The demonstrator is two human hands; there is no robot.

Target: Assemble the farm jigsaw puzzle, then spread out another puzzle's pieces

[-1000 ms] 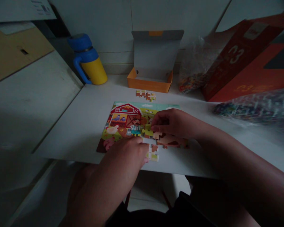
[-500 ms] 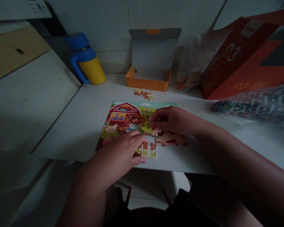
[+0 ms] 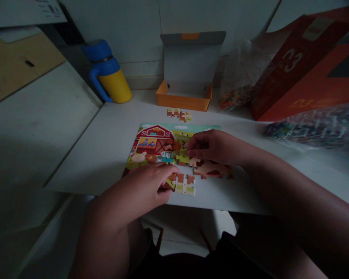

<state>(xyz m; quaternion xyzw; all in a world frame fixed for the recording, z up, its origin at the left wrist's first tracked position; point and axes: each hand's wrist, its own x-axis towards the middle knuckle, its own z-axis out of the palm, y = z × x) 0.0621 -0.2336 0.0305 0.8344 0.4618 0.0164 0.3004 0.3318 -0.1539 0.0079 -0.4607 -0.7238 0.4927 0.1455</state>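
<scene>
A partly joined jigsaw puzzle (image 3: 151, 145) with a red barn, a farmer and a cow lies on the table. At its right side, the thumb and fingertips of my right hand (image 3: 211, 146) are pinched at a green puzzle piece (image 3: 182, 157). My left hand (image 3: 155, 180) rests over the puzzle's lower left part, thumb and index finger apart. Beside those fingertips lie the joined white-fence pieces (image 3: 185, 185). A gap of bare table separates them from the brown-patched cow pieces (image 3: 212, 169). My hands hide some of the puzzle.
Behind the puzzle lie a few loose puzzle pieces (image 3: 179, 114) and an open orange box (image 3: 183, 101). A blue-and-yellow flask (image 3: 113, 79) stands back left. Plastic bags of pieces (image 3: 235, 95) and a large red-orange box (image 3: 305, 77) occupy the right.
My left thumb has drawn back slightly to the left from the fence pieces. My right hand stays at the green piece. The whole view has shifted a little.
</scene>
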